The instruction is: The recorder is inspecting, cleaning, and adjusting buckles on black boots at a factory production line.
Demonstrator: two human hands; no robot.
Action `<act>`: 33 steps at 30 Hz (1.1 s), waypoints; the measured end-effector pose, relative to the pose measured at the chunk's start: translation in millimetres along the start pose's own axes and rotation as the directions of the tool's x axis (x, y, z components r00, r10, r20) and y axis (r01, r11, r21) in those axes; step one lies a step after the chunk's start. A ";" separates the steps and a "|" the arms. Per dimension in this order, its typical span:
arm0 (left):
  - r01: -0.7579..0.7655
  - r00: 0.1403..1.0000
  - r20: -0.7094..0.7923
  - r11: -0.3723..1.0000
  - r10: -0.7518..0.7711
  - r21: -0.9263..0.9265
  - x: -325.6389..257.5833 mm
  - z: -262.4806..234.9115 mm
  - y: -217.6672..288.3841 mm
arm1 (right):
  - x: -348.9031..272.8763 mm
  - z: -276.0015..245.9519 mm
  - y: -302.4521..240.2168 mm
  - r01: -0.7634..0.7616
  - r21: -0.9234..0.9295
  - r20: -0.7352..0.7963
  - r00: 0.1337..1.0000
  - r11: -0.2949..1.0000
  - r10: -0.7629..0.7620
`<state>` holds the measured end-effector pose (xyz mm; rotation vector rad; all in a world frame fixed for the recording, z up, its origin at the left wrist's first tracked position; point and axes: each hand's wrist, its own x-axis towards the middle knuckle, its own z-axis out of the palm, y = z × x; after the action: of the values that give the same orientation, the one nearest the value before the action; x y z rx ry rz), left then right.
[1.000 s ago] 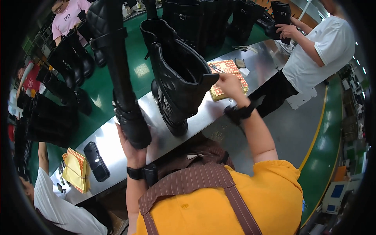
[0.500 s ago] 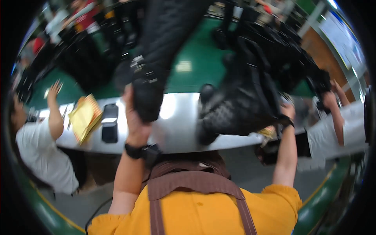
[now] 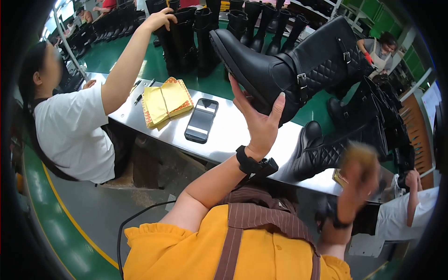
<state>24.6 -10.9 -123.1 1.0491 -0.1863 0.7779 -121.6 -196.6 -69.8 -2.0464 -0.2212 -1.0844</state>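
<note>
My left hand [image 3: 259,122] is raised and grips a tall black quilted boot [image 3: 298,70] at the heel and ankle, holding it tilted on its side with the sole toward the upper left. A second black quilted boot [image 3: 326,150] lies on the steel table [image 3: 233,140] below it. My right hand [image 3: 359,173] is lifted in front of that boot and blurred by motion. Its fingers look curled, with a brownish smear at the top, and I cannot tell if it holds anything. Both wrists wear black bands.
A black phone [image 3: 201,120] and folded yellow cloths [image 3: 165,100] lie on the table. A person in a white shirt [image 3: 70,130] at the left reaches to boots standing on the green belt [image 3: 186,42]. Another person's sleeve [image 3: 410,212] is at the right.
The view has swung to the left. My left hand has turned the boot from hanging upright to lying sideways. My right hand has come off the second boot and risen.
</note>
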 end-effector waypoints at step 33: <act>-0.037 0.995 0.094 0.996 0.030 0.081 -1.2 -33.1 0.3 | 106.1 164.6 -72.3 0.205 -0.213 0.643 0.766 0.955 -0.021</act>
<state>16.4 16.2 -140.3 1.1641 -0.2535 0.7728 11.7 -51.5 -0.8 -2.6342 -0.5725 -0.4519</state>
